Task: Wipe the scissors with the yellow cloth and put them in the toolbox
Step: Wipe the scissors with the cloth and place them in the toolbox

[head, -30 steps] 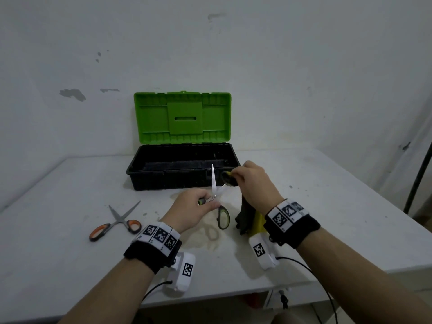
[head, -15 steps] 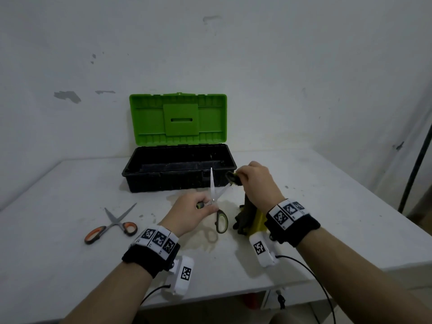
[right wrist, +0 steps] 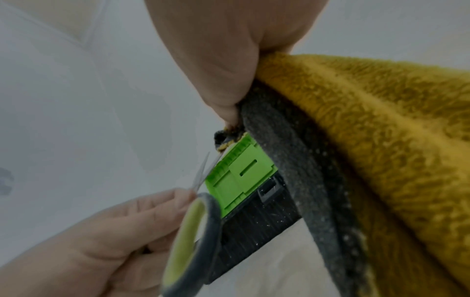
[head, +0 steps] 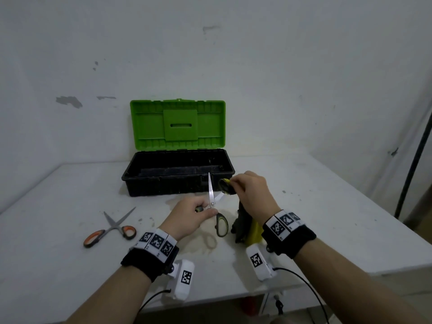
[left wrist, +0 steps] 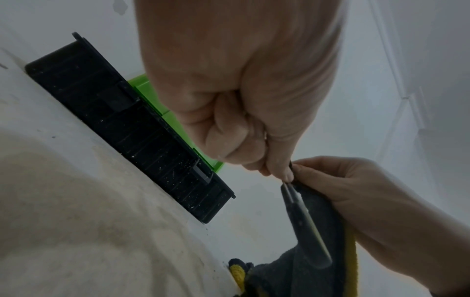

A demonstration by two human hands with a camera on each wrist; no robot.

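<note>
My left hand (head: 198, 212) grips the green-handled scissors (head: 212, 202) near the pivot. The blades are spread: one points up, the other slants right. A handle loop (head: 221, 226) hangs below the hand. My right hand (head: 243, 188) pinches the yellow and grey cloth (head: 225, 184) round the tip of the slanted blade; the rest of the cloth (head: 245, 230) hangs to the table. In the right wrist view the cloth (right wrist: 368, 140) fills the right side and the scissors (right wrist: 201, 174) rise from my left hand (right wrist: 106, 237). The open toolbox (head: 177, 181), black with a green lid, stands just behind.
A second pair of scissors (head: 111, 229) with orange handles lies open on the white table (head: 327, 206), to the left of my left hand. A wall stands right behind the toolbox. A dark pole (head: 413, 160) leans at the far right.
Both hands and the scissors stay almost in place. The right hand has slid the cloth slightly outward along the slanted blade.
</note>
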